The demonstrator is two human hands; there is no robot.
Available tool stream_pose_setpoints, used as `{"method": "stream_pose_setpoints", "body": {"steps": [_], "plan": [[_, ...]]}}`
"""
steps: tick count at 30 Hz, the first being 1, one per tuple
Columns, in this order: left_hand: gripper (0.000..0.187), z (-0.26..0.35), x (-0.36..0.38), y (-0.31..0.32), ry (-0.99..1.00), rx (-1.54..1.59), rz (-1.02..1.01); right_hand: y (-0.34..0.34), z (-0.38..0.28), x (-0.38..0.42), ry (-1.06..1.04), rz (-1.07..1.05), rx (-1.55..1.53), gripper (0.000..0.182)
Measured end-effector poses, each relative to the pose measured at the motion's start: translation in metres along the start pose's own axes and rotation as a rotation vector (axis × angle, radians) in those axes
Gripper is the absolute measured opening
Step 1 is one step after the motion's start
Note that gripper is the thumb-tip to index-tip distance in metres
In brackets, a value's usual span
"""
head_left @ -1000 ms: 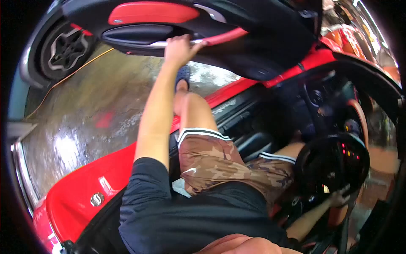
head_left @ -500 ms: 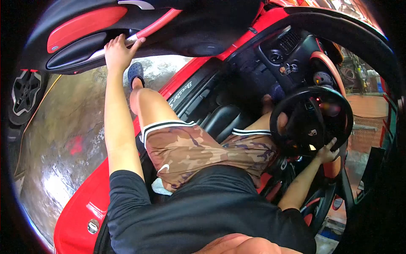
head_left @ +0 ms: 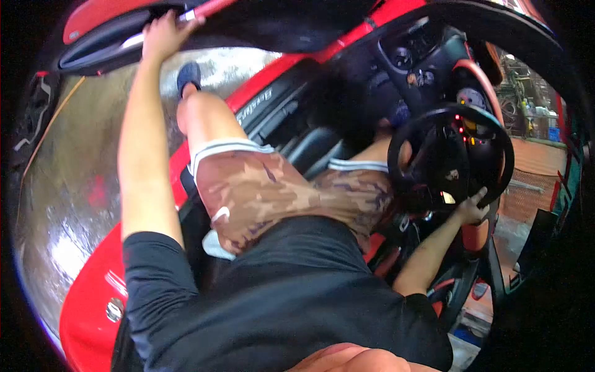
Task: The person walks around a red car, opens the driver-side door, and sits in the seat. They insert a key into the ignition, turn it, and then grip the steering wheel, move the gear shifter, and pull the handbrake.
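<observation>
My left hand (head_left: 166,37) is wrapped around the silver-and-red door pull (head_left: 135,41) on the inner side of the open car door. Low on the black steering wheel (head_left: 396,180), my right hand (head_left: 471,208) grips the rim, with its arm reaching across beside the seat. Red and yellow lights glow on the instrument cluster (head_left: 469,130) behind the wheel. One leg hangs out over the sill with a dark clog (head_left: 189,75) on the foot. My other leg goes into the dark footwell, where that foot is partly hidden.
Between the seat and the door lies the lettered door sill (head_left: 254,106). Outside is a shiny wet-looking concrete floor (head_left: 68,186) with an orange cord (head_left: 52,124). A red rear body panel (head_left: 93,304) curves behind the seat. Shelves with bottles stand beyond the windshield.
More red and yellow lights now show on the instrument cluster. The view has shifted, and the door with my left hand sits higher in it. Both hands keep their holds.
</observation>
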State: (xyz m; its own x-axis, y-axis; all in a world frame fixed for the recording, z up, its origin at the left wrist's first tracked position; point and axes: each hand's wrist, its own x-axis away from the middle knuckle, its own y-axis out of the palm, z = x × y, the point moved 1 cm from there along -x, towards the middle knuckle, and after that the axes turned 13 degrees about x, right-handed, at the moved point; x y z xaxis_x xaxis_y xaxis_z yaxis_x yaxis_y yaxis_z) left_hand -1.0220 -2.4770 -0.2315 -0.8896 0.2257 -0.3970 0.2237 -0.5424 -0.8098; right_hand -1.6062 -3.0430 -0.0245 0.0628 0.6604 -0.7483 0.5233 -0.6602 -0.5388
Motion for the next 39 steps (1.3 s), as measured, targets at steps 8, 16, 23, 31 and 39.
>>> {"method": "stream_pose_setpoints", "body": {"steps": [8,16,23,31,39], "plan": [[0.072,0.076,0.037,-0.065,-0.06,0.305,-0.443,-0.001,0.024,0.024,-0.207,-0.111,-0.244,0.086],[0.043,0.289,0.231,-0.068,0.708,0.551,-1.286,-0.093,-0.023,0.202,-0.732,-0.764,-0.661,0.008],[0.028,0.314,0.318,-0.099,0.573,0.285,-1.494,-0.122,0.003,0.254,-0.705,-1.356,-0.811,0.017],[0.027,0.269,0.336,-0.089,0.591,0.318,-1.443,-0.107,0.038,0.231,-1.035,-1.461,-0.711,0.036],[0.036,0.317,0.345,-0.094,0.625,0.778,-1.086,-0.122,0.045,0.239,-1.003,-1.367,-0.633,0.036]]}}
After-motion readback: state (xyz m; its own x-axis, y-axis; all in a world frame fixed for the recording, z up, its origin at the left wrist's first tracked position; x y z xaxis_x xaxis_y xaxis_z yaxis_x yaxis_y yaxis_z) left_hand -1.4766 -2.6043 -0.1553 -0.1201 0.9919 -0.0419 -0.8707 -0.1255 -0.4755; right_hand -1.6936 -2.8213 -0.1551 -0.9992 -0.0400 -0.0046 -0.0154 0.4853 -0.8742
